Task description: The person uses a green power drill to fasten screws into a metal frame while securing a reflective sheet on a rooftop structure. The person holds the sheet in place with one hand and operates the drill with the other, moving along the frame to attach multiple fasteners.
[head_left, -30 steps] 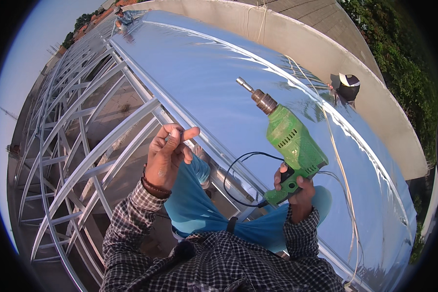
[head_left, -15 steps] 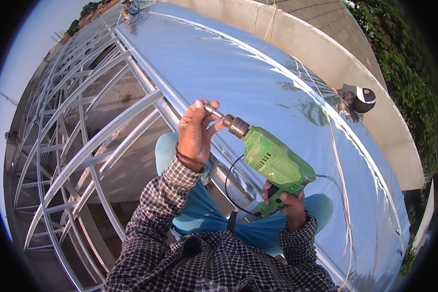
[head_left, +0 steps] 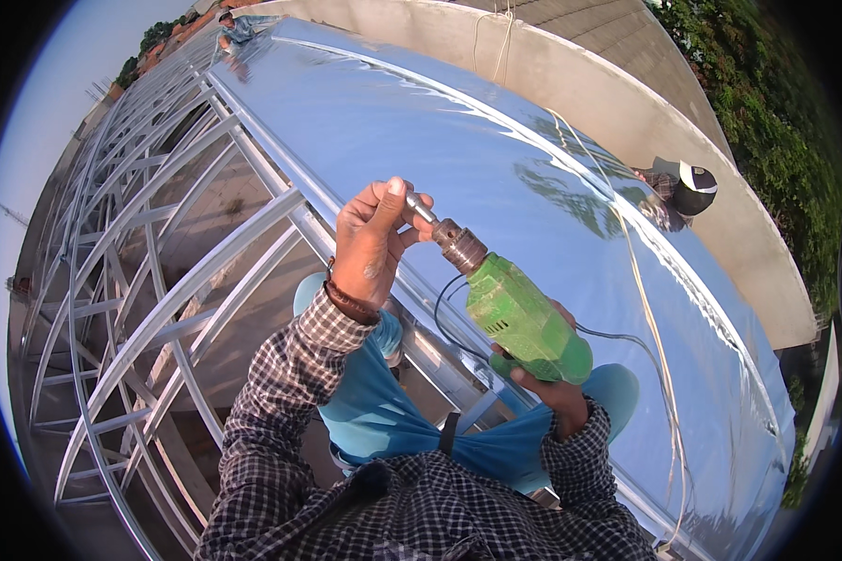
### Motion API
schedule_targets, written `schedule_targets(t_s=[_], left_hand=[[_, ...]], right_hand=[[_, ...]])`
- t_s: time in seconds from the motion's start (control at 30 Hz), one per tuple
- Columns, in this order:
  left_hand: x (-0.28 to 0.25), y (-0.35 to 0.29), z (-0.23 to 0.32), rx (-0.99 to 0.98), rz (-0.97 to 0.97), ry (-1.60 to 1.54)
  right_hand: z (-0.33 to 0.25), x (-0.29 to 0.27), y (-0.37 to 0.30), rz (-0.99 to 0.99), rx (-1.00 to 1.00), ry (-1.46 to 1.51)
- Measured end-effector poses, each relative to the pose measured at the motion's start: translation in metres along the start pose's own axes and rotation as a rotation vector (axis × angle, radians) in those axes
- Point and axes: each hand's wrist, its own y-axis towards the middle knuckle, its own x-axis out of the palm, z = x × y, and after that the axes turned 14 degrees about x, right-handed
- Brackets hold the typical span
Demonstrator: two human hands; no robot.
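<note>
A worn green corded power drill [head_left: 522, 318] is held over my lap, its chuck [head_left: 460, 246] pointing up and to the left. My right hand [head_left: 559, 393] is closed around its handle, which the drill body mostly hides; whether a finger is on the trigger cannot be seen. A short silver nut-driver bit [head_left: 421, 207] sticks out of the chuck. My left hand [head_left: 367, 245] pinches that bit near its tip between thumb and fingers. Behind the drill loops its dark cord [head_left: 444, 323].
Shiny foil sheeting [head_left: 421, 140] covers the roof ahead and right. Open metal framework [head_left: 173, 309] with gaps lies left. A pale rope or cable [head_left: 638, 271] crosses the foil. One person [head_left: 237, 33] is far off; another, in a cap [head_left: 695, 190], is by the concrete wall [head_left: 758, 271].
The drill has rolled in my right hand, so its handle is now mostly out of sight beneath the body. My left hand stays on the bit, having shifted slightly.
</note>
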Motion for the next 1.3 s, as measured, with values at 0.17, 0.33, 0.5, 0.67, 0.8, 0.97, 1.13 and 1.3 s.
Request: schedule_targets(t_s=[0.17, 0.33, 0.5, 0.67, 0.8, 0.97, 1.13, 1.3], left_hand=[[0.005, 0.023, 0.014, 0.076, -0.19, -0.116], [-0.053, 0.068, 0.009, 0.146, -0.597, 0.171], [-0.325, 0.109, -0.101, -0.106, 0.253, 0.938], [-0.438, 0.126, -0.265, -0.67, 0.775, 1.055], [-0.499, 0.132, -0.313, -0.635, 0.921, 0.903], [-0.535, 0.144, -0.348, -0.358, 0.819, 0.851], [-0.586, 0.153, -0.339, -0.113, 0.582, 1.331], [-0.566, 0.145, -0.35, 0.069, 0.448, 1.374]], right_hand=[[0.0, 0.021, 0.015, -0.285, 0.216, 0.624], [-0.01, 0.02, 0.04, -0.41, 0.264, 0.848], [-0.005, 0.022, 0.058, -0.335, 0.2, 0.943], [0.016, -0.01, 0.062, -0.048, 0.209, 0.867], [0.032, -0.012, 0.069, 0.05, 0.249, 0.837], [0.041, -0.015, 0.068, 0.153, 0.286, 0.764], [0.05, -0.006, 0.078, 0.171, 0.364, 0.771], [0.052, 0.007, 0.092, 0.25, 0.424, 0.701]])
